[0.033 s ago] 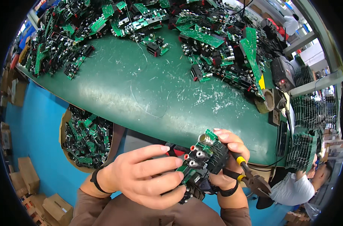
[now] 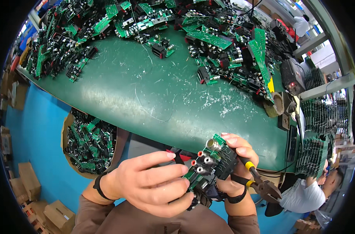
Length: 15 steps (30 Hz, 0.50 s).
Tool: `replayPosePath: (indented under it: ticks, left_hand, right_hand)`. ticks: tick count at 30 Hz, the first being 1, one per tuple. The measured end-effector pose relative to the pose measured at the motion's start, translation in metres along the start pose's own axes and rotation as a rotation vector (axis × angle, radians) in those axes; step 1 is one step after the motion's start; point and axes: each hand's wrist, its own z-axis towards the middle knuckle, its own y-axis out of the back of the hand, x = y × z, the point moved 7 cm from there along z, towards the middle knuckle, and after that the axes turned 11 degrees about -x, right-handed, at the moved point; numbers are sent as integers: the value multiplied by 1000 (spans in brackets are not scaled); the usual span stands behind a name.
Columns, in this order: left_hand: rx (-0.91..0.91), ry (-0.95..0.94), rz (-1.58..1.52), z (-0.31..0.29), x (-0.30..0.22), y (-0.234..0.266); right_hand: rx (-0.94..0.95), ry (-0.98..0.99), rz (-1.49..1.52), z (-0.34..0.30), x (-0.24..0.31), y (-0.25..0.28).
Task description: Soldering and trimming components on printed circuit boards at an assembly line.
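No legible text; dark lettering (image 2: 165, 228) on brown garment (image 2: 134, 222) too small to read.

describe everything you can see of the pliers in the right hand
The pliers have a worn, brownish-grey, metal-looking head and two dark handles, each with a yellow band near the head. They sit in the right hand, handles spread and partly hidden, head pointing toward the picture's lower right. Whether the jaws are open is unclear.
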Motion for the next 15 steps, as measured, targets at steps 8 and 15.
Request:
replayPosePath:
  ticks: [8, 15]
  left_hand:
    - [-66, -66, 116, 2, -8, -1]
    - [-33, -81, 137, 0, -11, -3]
  right_hand:
    - [28, -124, 54, -1, -5, -2]
    - [25, -138, 43, -1, -5, -1]
